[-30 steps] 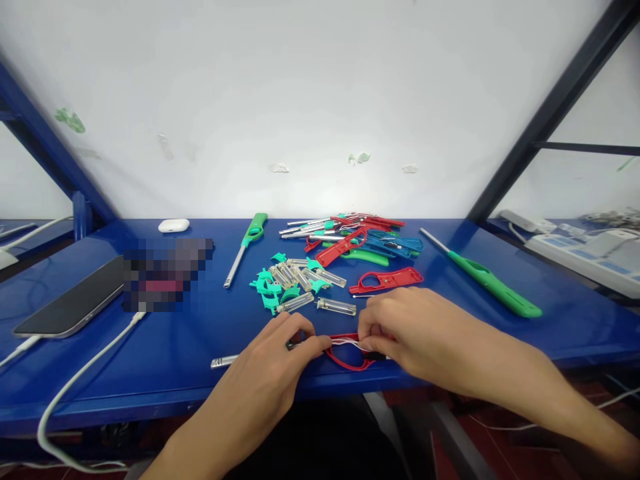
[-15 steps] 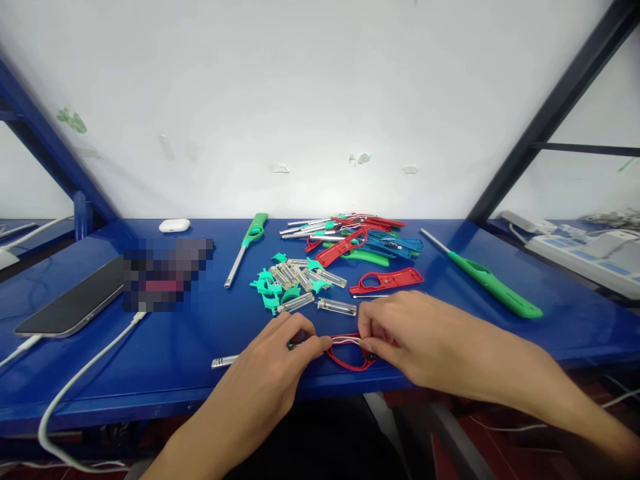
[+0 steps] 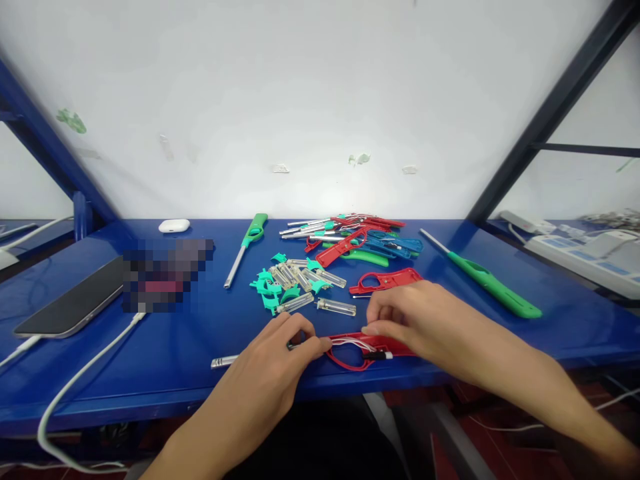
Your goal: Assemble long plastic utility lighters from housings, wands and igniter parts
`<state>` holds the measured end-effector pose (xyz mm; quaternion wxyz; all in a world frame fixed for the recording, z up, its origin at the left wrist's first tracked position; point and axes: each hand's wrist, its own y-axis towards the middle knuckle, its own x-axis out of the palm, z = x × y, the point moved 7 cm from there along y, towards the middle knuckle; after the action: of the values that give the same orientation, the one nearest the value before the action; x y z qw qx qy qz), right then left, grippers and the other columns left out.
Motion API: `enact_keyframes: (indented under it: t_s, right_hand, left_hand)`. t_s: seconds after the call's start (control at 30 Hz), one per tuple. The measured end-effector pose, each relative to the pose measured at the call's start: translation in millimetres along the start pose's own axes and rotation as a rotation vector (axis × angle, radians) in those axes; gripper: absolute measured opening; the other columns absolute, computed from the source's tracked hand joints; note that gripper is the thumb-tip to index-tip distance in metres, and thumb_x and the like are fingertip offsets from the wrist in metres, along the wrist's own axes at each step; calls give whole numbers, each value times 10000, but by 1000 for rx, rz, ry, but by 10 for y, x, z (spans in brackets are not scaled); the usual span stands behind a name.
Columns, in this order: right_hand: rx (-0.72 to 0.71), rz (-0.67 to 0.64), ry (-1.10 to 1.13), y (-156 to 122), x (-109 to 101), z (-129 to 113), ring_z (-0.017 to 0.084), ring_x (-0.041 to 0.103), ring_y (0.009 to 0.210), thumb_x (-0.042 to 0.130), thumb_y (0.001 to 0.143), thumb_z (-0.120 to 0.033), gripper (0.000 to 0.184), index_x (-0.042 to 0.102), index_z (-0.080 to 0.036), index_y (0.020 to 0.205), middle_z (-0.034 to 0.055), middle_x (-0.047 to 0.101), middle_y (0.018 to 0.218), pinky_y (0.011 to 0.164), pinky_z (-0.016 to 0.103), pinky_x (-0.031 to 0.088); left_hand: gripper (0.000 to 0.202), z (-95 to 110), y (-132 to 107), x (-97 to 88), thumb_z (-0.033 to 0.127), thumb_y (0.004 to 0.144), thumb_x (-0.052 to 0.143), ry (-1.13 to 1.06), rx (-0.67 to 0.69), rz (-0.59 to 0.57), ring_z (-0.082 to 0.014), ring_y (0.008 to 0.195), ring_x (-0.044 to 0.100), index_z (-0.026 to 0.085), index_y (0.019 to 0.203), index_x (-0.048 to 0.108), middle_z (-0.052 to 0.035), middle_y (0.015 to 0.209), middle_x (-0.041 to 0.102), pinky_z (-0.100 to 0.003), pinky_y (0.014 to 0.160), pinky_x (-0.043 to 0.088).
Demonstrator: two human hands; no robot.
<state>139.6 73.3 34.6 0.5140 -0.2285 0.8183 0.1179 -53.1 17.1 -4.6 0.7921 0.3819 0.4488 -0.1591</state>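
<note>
A red lighter shell half (image 3: 401, 345) with a finger ring lies near the table's front edge. My left hand (image 3: 273, 360) is closed on the shell's left part, thumb and index finger together. A metal tube (image 3: 224, 362) sticks out left of that hand. White wires (image 3: 350, 341) run across the ring toward a small black part with a white end (image 3: 379, 355). My right hand (image 3: 405, 317) is pinched at the shell's upper edge; whether it grips a wire or the edge is hidden. Beyond it lies another red shell half (image 3: 390, 280), with a thin metal rod (image 3: 361, 297) partly covered.
Clear fuel tanks (image 3: 336, 307) and teal plastic pieces (image 3: 269, 287) form a heap ahead. Behind are red and blue shells (image 3: 383, 243). Green lighters (image 3: 253, 233) (image 3: 495, 287) flank them. Phone (image 3: 75, 297), cable (image 3: 80, 363) and white case (image 3: 174, 226) are left; a power strip (image 3: 590, 260) right.
My right hand has lifted slightly and shifted right from the wires. The black part with its white end and more of the red shell now show. My left hand stays in place.
</note>
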Motion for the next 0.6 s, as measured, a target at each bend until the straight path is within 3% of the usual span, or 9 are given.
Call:
enact_keyframes:
  t_s: [0.33,0.6]
  right_hand:
    - [-91,-8,-68,-117,-49,-47,164,663,744,748,962,-366,87,757,-308,899,-50,751,804,629,282,407]
    - [-98,-68,-136,-86,23,-104,163,656,761,715,964,-264,107,756,-294,869,-54,757,852,663,295,398]
  left_hand:
    - [416,-9,7,10,-33,1009,447,-9,-9,-16,-225,978,574,225,1279,632,-69,1108,595,-370,837,557]
    - [461,-12,3,15,-61,985,453,-11,10,7,-227,971,572,236,1297,618,-62,1106,599,-379,845,557]
